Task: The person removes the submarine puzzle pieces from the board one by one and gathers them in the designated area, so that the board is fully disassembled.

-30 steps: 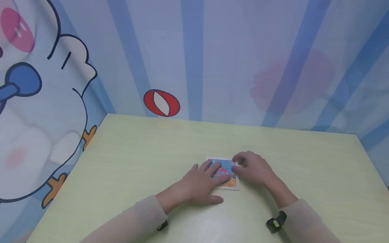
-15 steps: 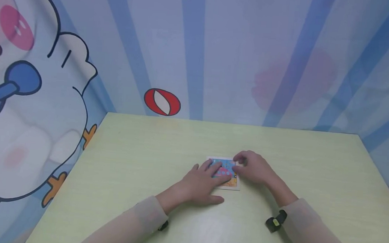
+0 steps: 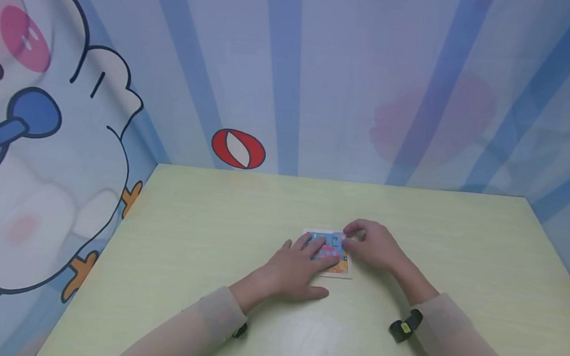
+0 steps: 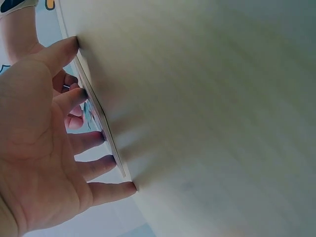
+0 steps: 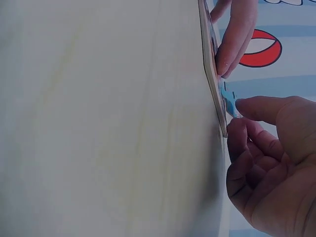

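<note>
Right hand pinching blue jigsaw piece, tilted at one o'clock of puzzle board; knobbed seam clearer than half second ago, piece apparently unseated; left hand, fingers spread, rests on board, mid-counter.

No legible text or numbers.

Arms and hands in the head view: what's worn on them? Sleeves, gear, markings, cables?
Left hand and right hand: ungloved. Left sleeve and right sleeve: long, plain, pale beige. Right-wrist device: black, small yellow-green mark. Left-wrist device: black, mostly hidden. No cables visible.
</note>
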{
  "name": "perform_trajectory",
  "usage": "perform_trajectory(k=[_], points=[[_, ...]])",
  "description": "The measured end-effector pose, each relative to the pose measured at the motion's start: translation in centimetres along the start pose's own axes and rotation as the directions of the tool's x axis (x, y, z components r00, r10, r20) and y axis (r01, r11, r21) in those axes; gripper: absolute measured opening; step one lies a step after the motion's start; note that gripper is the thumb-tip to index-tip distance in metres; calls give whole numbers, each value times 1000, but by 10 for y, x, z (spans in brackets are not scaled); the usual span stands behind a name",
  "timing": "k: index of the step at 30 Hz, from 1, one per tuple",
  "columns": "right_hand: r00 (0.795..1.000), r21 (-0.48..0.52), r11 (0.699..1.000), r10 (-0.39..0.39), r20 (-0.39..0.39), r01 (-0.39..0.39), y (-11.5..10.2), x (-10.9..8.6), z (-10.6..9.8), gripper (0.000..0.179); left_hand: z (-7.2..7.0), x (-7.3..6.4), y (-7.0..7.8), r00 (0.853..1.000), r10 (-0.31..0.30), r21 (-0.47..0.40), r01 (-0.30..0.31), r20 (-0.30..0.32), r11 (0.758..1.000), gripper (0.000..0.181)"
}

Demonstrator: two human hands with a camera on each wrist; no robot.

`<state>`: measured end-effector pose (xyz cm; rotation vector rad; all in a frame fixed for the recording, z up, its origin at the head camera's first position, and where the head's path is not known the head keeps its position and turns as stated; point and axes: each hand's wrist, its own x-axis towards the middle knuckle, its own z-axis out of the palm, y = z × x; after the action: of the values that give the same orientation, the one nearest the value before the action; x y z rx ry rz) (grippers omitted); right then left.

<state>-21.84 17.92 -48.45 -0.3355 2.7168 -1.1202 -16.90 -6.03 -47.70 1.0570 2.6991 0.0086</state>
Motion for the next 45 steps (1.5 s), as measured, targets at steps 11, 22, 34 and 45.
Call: perform_trajectory(k=[11,22,34,45], points=[[999,38,999,-21,-33,22,2,2,-1,20,-2,-1,2,1000,-4,-6,4,11,1000,73],[997,91,995,46,-61,-41,21,-12,-32,23,-3,0,3,1000,-15,-5,15,17,1000,73],[991,66,993,106,-82,-101,65,-39,-77,33,-3,-1,2,1000,-9,-1,9,18,1000,73],[985,49,987,154,-73,-150,87,-48,-88,35,-5,-3,2,1000,-13,-9,14,21,1000,72]])
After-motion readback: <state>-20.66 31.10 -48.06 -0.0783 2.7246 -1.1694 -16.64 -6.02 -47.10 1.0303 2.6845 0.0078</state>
